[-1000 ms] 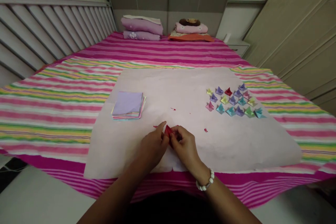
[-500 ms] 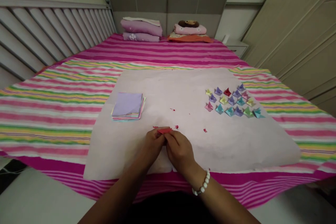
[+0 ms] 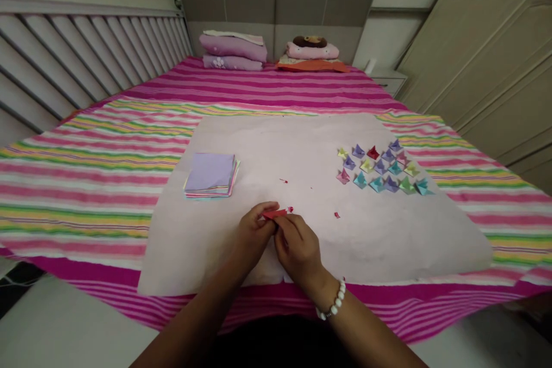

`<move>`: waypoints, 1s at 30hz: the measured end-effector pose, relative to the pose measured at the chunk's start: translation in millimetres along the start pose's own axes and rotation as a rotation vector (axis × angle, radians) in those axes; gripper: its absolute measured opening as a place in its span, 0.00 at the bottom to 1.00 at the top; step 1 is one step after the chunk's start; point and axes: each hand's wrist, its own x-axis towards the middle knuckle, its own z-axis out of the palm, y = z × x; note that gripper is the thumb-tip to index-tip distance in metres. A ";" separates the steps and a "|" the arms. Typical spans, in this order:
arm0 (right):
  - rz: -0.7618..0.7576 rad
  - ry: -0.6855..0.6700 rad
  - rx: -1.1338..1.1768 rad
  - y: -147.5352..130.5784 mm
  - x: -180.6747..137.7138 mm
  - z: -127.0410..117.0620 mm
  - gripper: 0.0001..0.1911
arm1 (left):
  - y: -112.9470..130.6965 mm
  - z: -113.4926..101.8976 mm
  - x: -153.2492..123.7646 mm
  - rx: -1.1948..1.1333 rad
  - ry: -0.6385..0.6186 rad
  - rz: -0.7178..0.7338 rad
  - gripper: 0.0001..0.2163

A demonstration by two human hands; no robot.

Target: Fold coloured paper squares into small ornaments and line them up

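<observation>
Pale sheet, red paper, long axis left-to-right

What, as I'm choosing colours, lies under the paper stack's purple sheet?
Under the purple sheet, layered paper edges show, including pink and light blue; the faces below are covered.

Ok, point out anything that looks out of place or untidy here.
Small red scraps lie scattered on the pale sheet, beyond and right of the red paper held between the left hand and right hand. They look like litter, apart from the grouped folded pieces. The paper stack also has slightly uneven edges.
</observation>
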 end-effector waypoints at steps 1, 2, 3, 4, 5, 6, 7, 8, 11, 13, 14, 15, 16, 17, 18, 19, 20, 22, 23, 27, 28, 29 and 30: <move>0.011 -0.005 0.025 -0.5 0.7 -0.2 0.19 | 1.6 -0.3 0.3 -0.038 -0.028 -0.012 0.21; 0.031 -0.008 0.054 -1.2 1.8 -0.8 0.18 | 3.6 -0.7 0.6 -0.065 -0.061 -0.020 0.23; 0.062 -0.008 0.089 -2.1 3.1 -1.9 0.17 | 5.9 -1.0 0.6 -0.078 -0.092 -0.026 0.22; 0.099 -0.005 0.130 -2.9 4.6 -3.6 0.16 | 8.1 -1.5 0.6 -0.082 -0.114 -0.036 0.20; 0.142 0.001 0.176 -3.5 6.0 -5.7 0.14 | 10.0 -2.0 0.6 -0.086 -0.124 -0.053 0.17; 0.186 0.006 0.225 -3.9 7.3 -8.2 0.12 | 11.4 -2.7 0.7 -0.096 -0.124 -0.078 0.15; 0.232 0.007 0.273 -3.9 8.3 -10.9 0.10 | 12.2 -3.6 0.9 -0.110 -0.114 -0.109 0.14; 0.281 0.005 0.319 -3.5 8.9 -13.6 0.08 | 12.3 -4.7 1.3 -0.129 -0.094 -0.138 0.13; 0.435 -0.012 0.426 -0.7 8.5 -20.2 0.05 | 10.0 -8.5 3.5 -0.177 -0.032 -0.188 0.11; 0.511 -0.020 0.489 1.4 6.7 -21.7 0.05 | 8.1 -10.1 4.8 -0.195 -0.017 -0.207 0.10; 0.535 -0.013 0.522 2.2 5.7 -21.6 0.05 | 7.5 -10.4 5.2 -0.199 -0.016 -0.211 0.10; 0.552 -0.003 0.552 2.9 4.7 -21.0 0.04 | 7.4 -10.3 5.3 -0.198 -0.015 -0.213 0.10; 0.567 0.009 0.576 3.5 3.7 -20.0 0.04 | 7.8 -9.8 5.3 -0.188 -0.011 -0.209 0.10; 0.583 0.022 0.590 4.0 2.9 -18.9 0.05 | 8.5 -9.1 5.1 -0.167 -0.006 -0.199 0.10; 0.603 0.032 0.597 4.5 2.3 -17.7 0.04 | 9.6 -8.2 4.7 -0.137 -0.007 -0.187 0.10; 0.624 0.037 0.599 5.0 1.9 -16.7 0.04 | 10.7 -7.3 4.4 -0.099 -0.014 -0.176 0.09; 0.645 0.036 0.599 5.5 1.6 -15.9 0.03 | 11.8 -6.6 4.1 -0.055 -0.027 -0.168 0.09; 0.670 0.031 0.604 6.3 1.6 -15.0 0.03 | 13.1 -5.8 3.6 0.038 -0.062 -0.153 0.08; 0.669 0.029 0.609 6.4 1.7 -14.8 0.03 | 13.1 -5.9 3.5 0.083 -0.075 -0.146 0.08; 0.633 0.015 0.614 4.7 2.8 -15.1 0.03 | 8.6 -7.5 4.0 0.215 -0.076 -0.074 0.10; 0.626 0.013 0.609 4.1 3.0 -15.3 0.03 | 7.1 -7.8 4.1 0.230 -0.068 -0.055 0.09; 0.618 0.015 0.602 3.4 3.2 -15.4 0.03 | 5.9 -8.2 4.3 0.235 -0.060 -0.041 0.09; 0.608 0.018 0.594 3.0 3.4 -15.4 0.02 | 5.1 -8.4 4.4 0.228 -0.052 -0.034 0.09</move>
